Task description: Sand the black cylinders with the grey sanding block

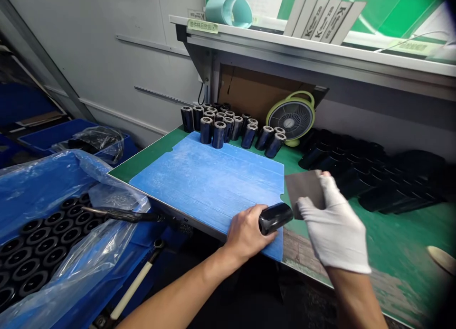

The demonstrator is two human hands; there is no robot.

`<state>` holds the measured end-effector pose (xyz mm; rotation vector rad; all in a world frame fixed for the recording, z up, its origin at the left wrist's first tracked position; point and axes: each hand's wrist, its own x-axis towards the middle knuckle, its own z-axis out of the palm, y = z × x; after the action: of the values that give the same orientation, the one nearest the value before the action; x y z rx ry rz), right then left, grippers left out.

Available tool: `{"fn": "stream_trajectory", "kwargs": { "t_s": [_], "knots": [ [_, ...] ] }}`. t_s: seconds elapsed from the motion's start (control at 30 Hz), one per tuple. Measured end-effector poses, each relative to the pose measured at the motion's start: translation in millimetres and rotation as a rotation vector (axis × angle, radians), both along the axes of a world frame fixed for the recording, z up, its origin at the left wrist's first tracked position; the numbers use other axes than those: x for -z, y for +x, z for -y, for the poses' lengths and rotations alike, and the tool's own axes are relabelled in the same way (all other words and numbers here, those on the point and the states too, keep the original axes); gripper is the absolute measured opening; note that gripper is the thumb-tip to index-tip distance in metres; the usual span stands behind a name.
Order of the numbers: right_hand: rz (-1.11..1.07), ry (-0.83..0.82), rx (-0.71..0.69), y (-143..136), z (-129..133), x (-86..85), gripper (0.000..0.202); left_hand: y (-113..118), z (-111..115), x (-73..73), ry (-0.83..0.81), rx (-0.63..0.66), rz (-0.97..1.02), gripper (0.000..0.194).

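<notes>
My bare left hand (247,231) is wrapped round a glossy black cylinder (276,218), which lies tilted over the front right part of a blue sheet (213,177). In my right hand (333,224), covered by a white glove with the fingertips showing, is a dark grey-brown square of sandpaper (304,189), pinched between thumb and fingers. The sandpaper's lower left edge is close to the cylinder's right end; whether they touch I cannot tell.
Several black cylinders with metal rims (219,134) stand behind the sheet, near a green fan (290,120). More dark cylinders (388,182) lie at the right. Left of the green table (131,165), a blue bin (117,291) holds several black parts. A shelf (302,49) overhangs the back.
</notes>
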<state>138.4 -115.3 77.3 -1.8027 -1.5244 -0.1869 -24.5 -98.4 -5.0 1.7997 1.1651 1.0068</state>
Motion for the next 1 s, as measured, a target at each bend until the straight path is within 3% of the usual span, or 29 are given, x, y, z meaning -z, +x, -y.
{"fn": "stream_trajectory", "kwargs": {
  "t_s": [0.1, 0.2, 0.37, 0.5, 0.63, 0.83, 1.0],
  "knots": [
    [0.096, -0.059, -0.118, -21, 42, 32.1, 0.061, 0, 0, -0.4, -0.016, 0.012, -0.038, 0.045],
    [0.208, -0.113, -0.071, -38, 65, 51.7, 0.063, 0, 0, -1.0, -0.003, 0.034, -0.031, 0.041],
    [0.282, -0.068, 0.075, -39, 40, 43.8, 0.055, -1, -1, -3.9, -0.014, 0.021, -0.051, 0.043],
    [0.326, -0.028, -0.035, -42, 48, 45.0, 0.059, -1, -2, -4.5, -0.015, 0.031, -0.04, 0.041],
    [0.251, 0.052, 0.042, -46, 52, 49.8, 0.059, -1, -3, -4.8, -0.013, 0.02, -0.055, 0.038],
    [0.2, 0.073, -0.081, -47, 54, 41.1, 0.063, -2, -5, -7.9, -0.053, 0.061, -0.005, 0.042],
    [0.126, 0.116, -0.037, -48, 44, 45.0, 0.059, -3, -4, -9.1, -0.036, 0.045, -0.089, 0.02]
  ]
}}
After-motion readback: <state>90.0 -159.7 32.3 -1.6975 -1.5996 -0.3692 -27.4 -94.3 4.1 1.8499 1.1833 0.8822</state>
